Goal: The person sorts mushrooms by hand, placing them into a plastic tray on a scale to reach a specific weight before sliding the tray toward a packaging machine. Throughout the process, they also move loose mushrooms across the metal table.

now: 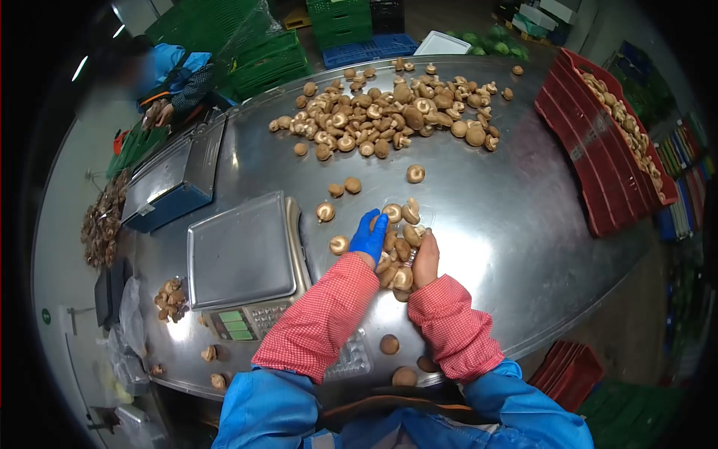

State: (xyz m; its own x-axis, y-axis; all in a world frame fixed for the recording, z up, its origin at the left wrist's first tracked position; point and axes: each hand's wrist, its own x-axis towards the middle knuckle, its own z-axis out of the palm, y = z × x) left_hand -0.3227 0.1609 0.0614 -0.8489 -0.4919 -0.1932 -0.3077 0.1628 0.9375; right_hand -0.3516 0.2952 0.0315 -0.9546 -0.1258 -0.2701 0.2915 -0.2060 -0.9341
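Note:
My left hand (pixel 369 236), in a blue glove, rests against the left side of a small group of brown mushrooms (pixel 402 278) near the front of the metal table (pixel 493 247). On the right side of the same group is my bare right hand (pixel 427 260), its fingers pointing away from me. What lies beneath the mushrooms is mostly hidden. Several loose mushrooms (pixel 352 185) lie around my left hand. Farther back a large heap of mushrooms (pixel 374 112) spreads over the table.
A scale (pixel 241 251) stands left of my hands. Beyond it are a metal box (pixel 179 176) and a co-worker in blue (pixel 168 63). A red crate of mushrooms (pixel 591 135) stands at the right edge. Green crates (pixel 265 63) are stacked behind the table.

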